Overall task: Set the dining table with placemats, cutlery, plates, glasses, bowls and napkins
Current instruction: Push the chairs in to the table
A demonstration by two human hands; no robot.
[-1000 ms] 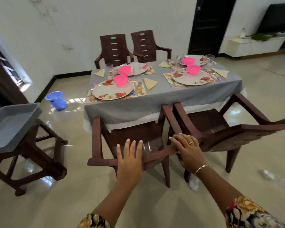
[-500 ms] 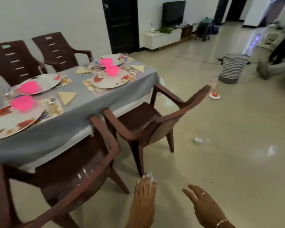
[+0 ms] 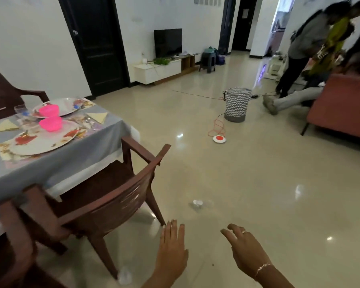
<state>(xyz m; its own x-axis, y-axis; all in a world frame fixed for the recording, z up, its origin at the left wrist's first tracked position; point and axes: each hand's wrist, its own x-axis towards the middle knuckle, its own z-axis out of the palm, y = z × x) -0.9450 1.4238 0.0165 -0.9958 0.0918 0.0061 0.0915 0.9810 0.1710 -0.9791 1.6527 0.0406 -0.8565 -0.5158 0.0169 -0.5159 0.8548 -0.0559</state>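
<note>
Head view: the bench (image 3: 50,163), under a grey cloth, carries the task's things. At its near corner a flowered plate (image 3: 44,140) lies on a placemat (image 3: 4,150), a pink bowl (image 3: 50,124) on the plate's far part and a folded napkin (image 3: 98,117) toward the bench's end, apparently one set per seat. Right of the bench, past the brown chair (image 3: 112,196), the left hand (image 3: 171,244) and right hand (image 3: 242,246) hover over the floor, each grip spread and holding nothing, probably because the laying is finished.

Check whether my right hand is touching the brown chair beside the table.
Apart. The head view shows the right hand open above the floor, with the left hand and bare floor between it and the brown chair.
</note>
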